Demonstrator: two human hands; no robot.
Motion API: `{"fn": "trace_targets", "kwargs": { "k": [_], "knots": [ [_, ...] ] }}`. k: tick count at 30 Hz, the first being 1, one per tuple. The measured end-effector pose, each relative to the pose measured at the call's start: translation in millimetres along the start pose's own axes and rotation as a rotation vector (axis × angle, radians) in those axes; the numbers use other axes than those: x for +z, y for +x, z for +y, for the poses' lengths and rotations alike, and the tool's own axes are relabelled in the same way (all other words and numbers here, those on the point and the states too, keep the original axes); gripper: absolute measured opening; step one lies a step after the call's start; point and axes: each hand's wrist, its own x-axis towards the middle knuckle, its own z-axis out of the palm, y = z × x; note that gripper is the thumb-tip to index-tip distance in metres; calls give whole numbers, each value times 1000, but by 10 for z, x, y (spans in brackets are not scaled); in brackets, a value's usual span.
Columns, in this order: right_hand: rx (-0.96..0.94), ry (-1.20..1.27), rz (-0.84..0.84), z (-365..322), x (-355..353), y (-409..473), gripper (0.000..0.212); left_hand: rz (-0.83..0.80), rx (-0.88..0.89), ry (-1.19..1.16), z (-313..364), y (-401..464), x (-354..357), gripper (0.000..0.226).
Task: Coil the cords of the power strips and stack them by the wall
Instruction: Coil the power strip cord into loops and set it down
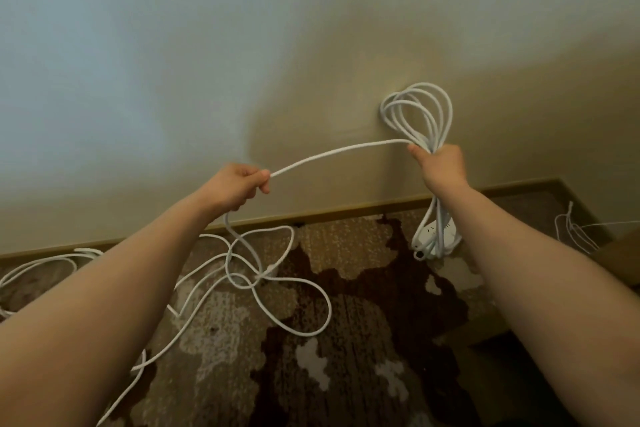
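The right hand [439, 163] is raised before the wall [173, 62], gripping a bunch of white cord loops [417, 114]; a power strip [437, 236] hangs below it, close above the carpet [363, 340]. The left hand [239, 185] is closed around the same cord [332, 151], which trails down into loose tangles on the carpet.

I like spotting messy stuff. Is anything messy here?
Yes. The white cord on the carpet below the left hand lies in a tangle of crossing loops, not coiled. The right hand holds neat loops.
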Motion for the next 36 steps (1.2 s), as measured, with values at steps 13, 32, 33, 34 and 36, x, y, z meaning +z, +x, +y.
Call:
{"fn": "trace_targets", "kwargs": {
  "k": [13,32,33,34,36],
  "knots": [
    [36,-111,-241,93,72,-57,35,146,62,35,497,75,254,32],
    [29,145,22,24,41,-77,24,274,83,149,-47,186,411,25],
    [10,115,-13,25,54,-94,23,271,111,125,-45,174,449,25],
    [-16,70,-56,20,71,-115,23,267,143,90,-5,165,500,25],
    [-69,-25,-145,6,108,-159,24,237,221,36,157,165,645,23]
  ]
}}
